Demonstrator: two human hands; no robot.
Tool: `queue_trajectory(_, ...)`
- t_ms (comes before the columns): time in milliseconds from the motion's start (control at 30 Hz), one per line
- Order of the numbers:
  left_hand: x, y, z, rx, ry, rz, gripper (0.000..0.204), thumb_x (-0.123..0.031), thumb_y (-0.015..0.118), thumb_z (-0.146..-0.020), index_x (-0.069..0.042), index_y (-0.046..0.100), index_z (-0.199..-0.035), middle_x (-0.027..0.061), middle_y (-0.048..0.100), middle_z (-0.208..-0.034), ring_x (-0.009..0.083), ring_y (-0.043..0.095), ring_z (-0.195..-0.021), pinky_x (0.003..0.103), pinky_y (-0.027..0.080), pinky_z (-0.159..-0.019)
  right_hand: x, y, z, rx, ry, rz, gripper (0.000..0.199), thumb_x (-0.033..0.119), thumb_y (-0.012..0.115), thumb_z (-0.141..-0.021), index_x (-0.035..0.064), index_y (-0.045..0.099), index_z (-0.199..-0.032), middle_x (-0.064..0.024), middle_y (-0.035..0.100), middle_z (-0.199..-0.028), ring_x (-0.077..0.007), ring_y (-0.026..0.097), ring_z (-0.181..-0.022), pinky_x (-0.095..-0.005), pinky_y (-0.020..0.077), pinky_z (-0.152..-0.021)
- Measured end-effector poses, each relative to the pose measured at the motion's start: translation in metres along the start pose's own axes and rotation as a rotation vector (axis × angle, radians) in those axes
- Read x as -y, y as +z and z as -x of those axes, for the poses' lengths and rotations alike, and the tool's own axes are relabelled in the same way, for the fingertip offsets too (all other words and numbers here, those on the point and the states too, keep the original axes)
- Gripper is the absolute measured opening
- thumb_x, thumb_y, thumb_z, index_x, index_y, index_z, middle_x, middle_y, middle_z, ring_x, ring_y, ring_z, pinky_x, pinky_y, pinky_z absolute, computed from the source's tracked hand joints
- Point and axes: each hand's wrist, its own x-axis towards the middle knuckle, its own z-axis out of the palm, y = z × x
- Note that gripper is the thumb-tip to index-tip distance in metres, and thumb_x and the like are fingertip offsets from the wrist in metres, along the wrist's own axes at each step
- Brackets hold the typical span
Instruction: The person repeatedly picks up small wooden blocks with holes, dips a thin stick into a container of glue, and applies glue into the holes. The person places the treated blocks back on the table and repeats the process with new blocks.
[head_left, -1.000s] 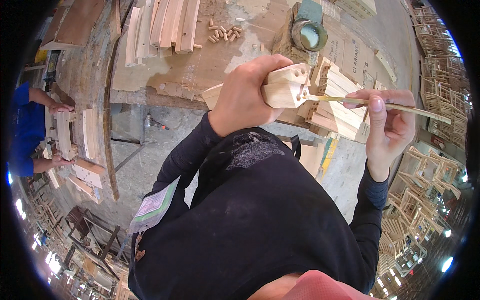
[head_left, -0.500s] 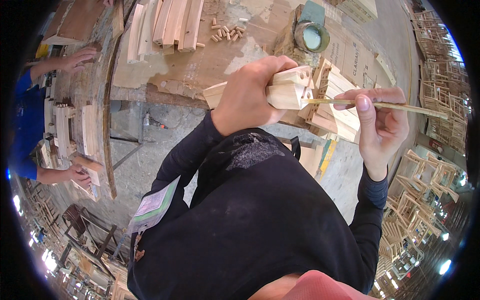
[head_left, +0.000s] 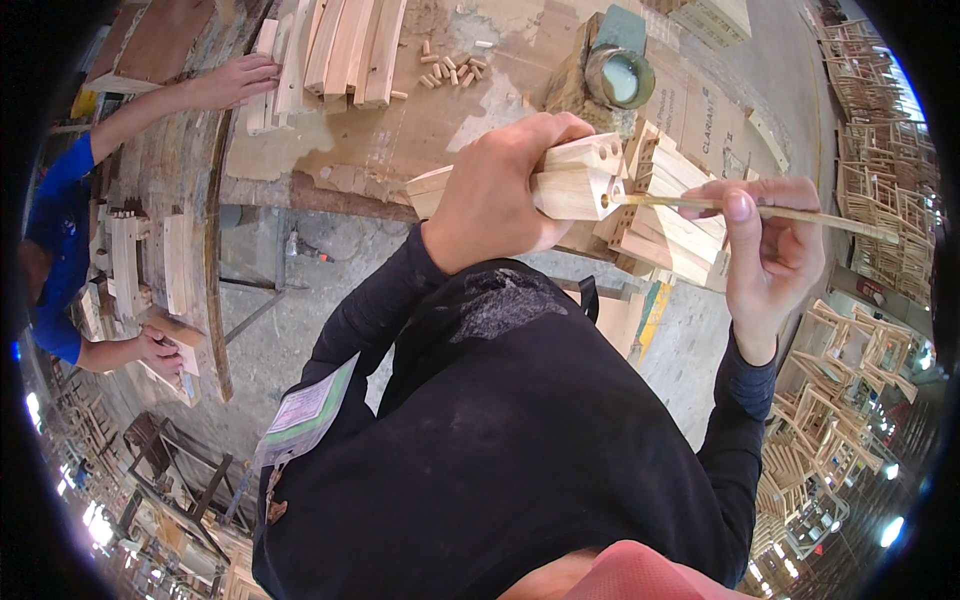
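My left hand point(head_left: 498, 185) is wrapped round a pair of pale wooden pieces point(head_left: 578, 192) whose drilled ends point right. Between the thumb and fingers of my right hand point(head_left: 768, 245) is a thin wooden stick point(head_left: 835, 218), held nearly level. Its left tip is close beside the holed end of the lower piece; whether it touches cannot be made out. Just behind the stick lies a stack of drilled wooden pieces point(head_left: 668, 225) at the bench edge. A round pot point(head_left: 640, 92) of white liquid stands beyond my hands.
Short dowels point(head_left: 452, 70) lie scattered on the cardboard-covered bench point(head_left: 350, 150), beside a row of wooden bars point(head_left: 355, 50). At left, a co-worker in blue point(head_left: 65, 240) has one hand point(head_left: 235, 82) at those bars. Wooden frames point(head_left: 850, 360) are stacked at right.
My right hand and the stick have shifted slightly right, the tip drawing away from the piece's end. My left hand stays put. The co-worker's upper hand has reached right to the bars.
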Motion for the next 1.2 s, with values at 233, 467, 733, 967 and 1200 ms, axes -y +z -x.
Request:
queue_trajectory(233,-0.004,0.001,0.000,0.007,0.030,0.003,0.046,-0.008,0.079,-0.065,-0.009,0.065,-0.108,0.0117,0.068,-0.096,0.0324,0.067,-0.088,0.036,0.053,-0.075,0.004,-0.007,-0.009,-0.120,-0.019,0.041,0.012,0.010,0.057,-0.101,-0.0003,0.051,-0.100,-0.0189,0.070,-0.085,-0.0205,0.070,-0.074,-0.0301,0.0562,-0.071)
queue_trajectory(467,-0.008,0.003,-0.002,0.000,0.075,0.006,0.046,-0.007,0.078,-0.065,-0.009,0.066,-0.109,0.0115,0.068,-0.095,0.0317,0.067,-0.087,0.035,0.053,-0.075,-0.010,-0.002,-0.013,-0.101,-0.042,-0.036,0.010,0.002,0.062,-0.096,-0.0032,0.054,-0.100,-0.0148,0.066,-0.090,-0.0221,0.072,-0.081,-0.0310,0.0604,-0.073)
queue_trajectory(733,-0.010,0.002,-0.002,0.006,0.074,0.010,0.046,-0.007,0.079,-0.065,-0.009,0.066,-0.108,0.0113,0.067,-0.095,0.0315,0.067,-0.087,0.035,0.053,-0.075,-0.011,0.001,-0.015,-0.026,-0.033,0.058,0.010,0.007,0.057,-0.100,-0.0001,0.050,-0.101,-0.0207,0.070,-0.086,-0.0218,0.071,-0.076,-0.0317,0.0582,-0.071)
queue_trajectory(967,-0.010,-0.001,-0.002,0.085,0.051,-0.036,0.054,-0.001,0.083,-0.064,-0.002,0.063,-0.115,0.0112,0.068,-0.103,0.0207,0.068,-0.093,0.030,0.052,-0.083,-0.011,0.000,-0.018,-0.046,-0.046,0.047,0.010,0.007,0.057,-0.100,-0.0008,0.050,-0.100,-0.0208,0.070,-0.086,-0.0216,0.070,-0.074,-0.0315,0.0580,-0.070)
queue_trajectory(1200,-0.007,0.002,-0.004,0.028,0.063,0.008,0.048,-0.005,0.076,-0.063,-0.009,0.065,-0.109,0.0121,0.068,-0.097,0.0341,0.066,-0.088,0.036,0.053,-0.075,-0.009,0.000,-0.017,-0.091,-0.028,-0.050,0.011,0.002,0.062,-0.096,-0.0048,0.055,-0.098,-0.0134,0.064,-0.089,-0.0217,0.072,-0.079,-0.0305,0.0601,-0.072)
